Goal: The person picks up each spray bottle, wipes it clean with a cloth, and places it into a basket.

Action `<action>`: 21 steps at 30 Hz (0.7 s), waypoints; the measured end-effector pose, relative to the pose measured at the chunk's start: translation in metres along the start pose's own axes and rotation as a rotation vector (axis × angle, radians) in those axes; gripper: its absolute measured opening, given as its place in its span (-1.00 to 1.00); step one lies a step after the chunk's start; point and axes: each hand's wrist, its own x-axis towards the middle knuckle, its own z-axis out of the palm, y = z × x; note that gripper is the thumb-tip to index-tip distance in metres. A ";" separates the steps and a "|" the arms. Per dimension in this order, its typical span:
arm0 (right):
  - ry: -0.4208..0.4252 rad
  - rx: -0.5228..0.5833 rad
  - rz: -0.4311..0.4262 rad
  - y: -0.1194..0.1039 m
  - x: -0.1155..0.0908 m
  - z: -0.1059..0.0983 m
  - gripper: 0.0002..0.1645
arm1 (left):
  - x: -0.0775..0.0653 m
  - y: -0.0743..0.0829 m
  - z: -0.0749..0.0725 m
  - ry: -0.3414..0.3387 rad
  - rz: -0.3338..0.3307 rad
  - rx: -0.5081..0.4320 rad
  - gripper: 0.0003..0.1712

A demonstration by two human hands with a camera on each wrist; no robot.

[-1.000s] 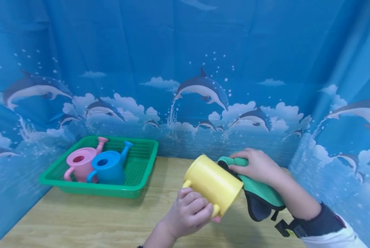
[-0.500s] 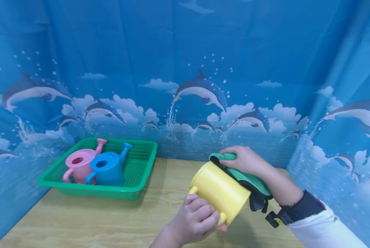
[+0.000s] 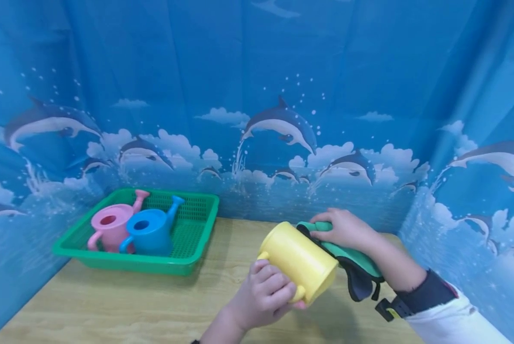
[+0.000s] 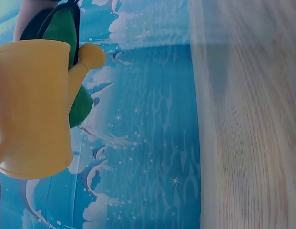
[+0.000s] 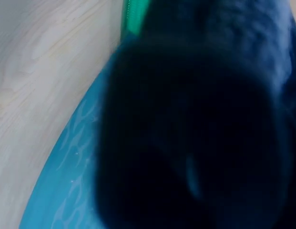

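Note:
A yellow watering can [image 3: 297, 258] is held tilted above the table, its handle gripped by my left hand [image 3: 265, 296]. In the left wrist view the can [image 4: 33, 109] fills the left side, and its spout [image 4: 86, 62] points right. My right hand [image 3: 347, 231] grips a green cloth piece with black trim [image 3: 355, 260], lying against the can's upper right side. Its dark underside and a strap hang down. Part of this green piece [image 4: 62, 28] shows behind the can in the left wrist view. A dark blurred shape covers most of the right wrist view.
A green basket [image 3: 162, 267] stands at the left of the wooden table [image 3: 145, 306]. Inside it are a pink watering can [image 3: 114, 234] and a blue watering can [image 3: 153, 239]. A blue dolphin-print curtain [image 3: 239, 57] surrounds the table at the back and sides.
The green cloth piece first shifted left along the can, then slightly back right and down. The yellow can moved a little right and then back left, staying in my left hand.

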 end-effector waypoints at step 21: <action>0.074 -0.059 0.049 0.019 -0.021 0.010 -0.49 | -0.008 -0.001 -0.001 -0.043 -0.101 -0.018 -0.60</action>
